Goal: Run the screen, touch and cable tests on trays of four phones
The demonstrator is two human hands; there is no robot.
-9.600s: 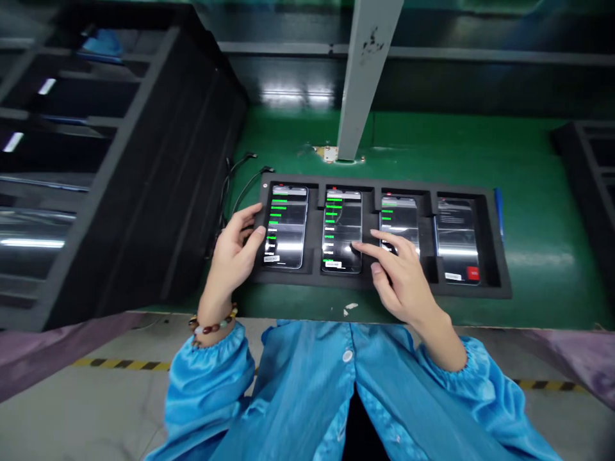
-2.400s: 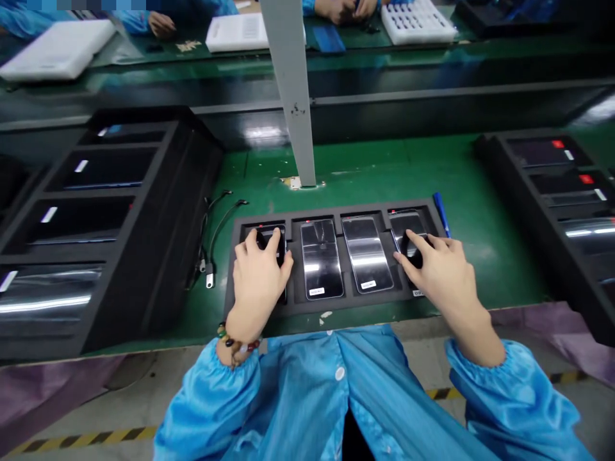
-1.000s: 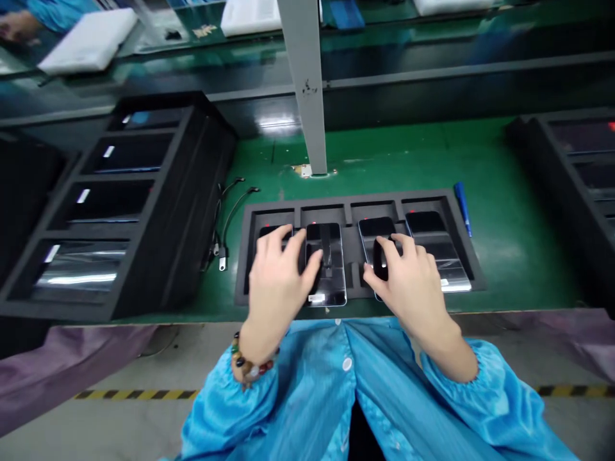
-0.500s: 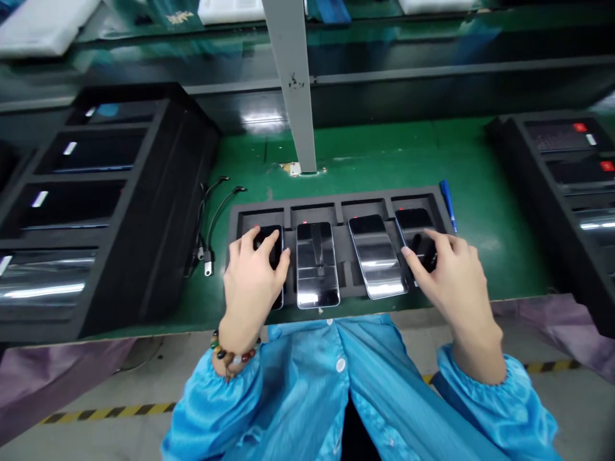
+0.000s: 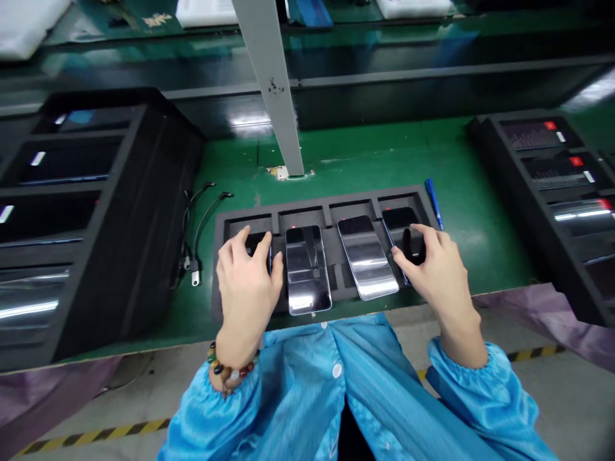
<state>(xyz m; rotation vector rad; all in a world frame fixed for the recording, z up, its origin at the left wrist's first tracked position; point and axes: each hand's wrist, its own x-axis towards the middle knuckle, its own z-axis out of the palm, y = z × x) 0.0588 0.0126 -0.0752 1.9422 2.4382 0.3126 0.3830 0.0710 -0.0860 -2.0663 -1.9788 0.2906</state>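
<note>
A dark foam tray [image 5: 301, 216] with several compartments holds phones, screens up. My left hand [image 5: 247, 294] lies over the leftmost phone [image 5: 257, 242], fingers spread and thumb beside its right edge; the hand hides much of it. Two phones, one upright in line [image 5: 308, 269] and one tilted [image 5: 368, 256], lie between my hands. My right hand [image 5: 439, 275] grips the rightmost phone [image 5: 398, 221] across its width, thumb at the left edge and fingertips at the right. Its lower part is covered by the hand.
Black racks holding more phones stand at left [image 5: 148, 211] and right [image 5: 509, 186]. Short black cables [image 5: 204, 221] lie left of the tray, a blue pen [image 5: 434, 203] right of it. A grey metal post [image 5: 273, 89] rises behind the tray on the green table [image 5: 365, 153].
The view has shifted, so the tray and racks appear farther left. My left thumb now stands slightly away from the leftmost phone's edge. My right hand keeps its hold on the rightmost phone.
</note>
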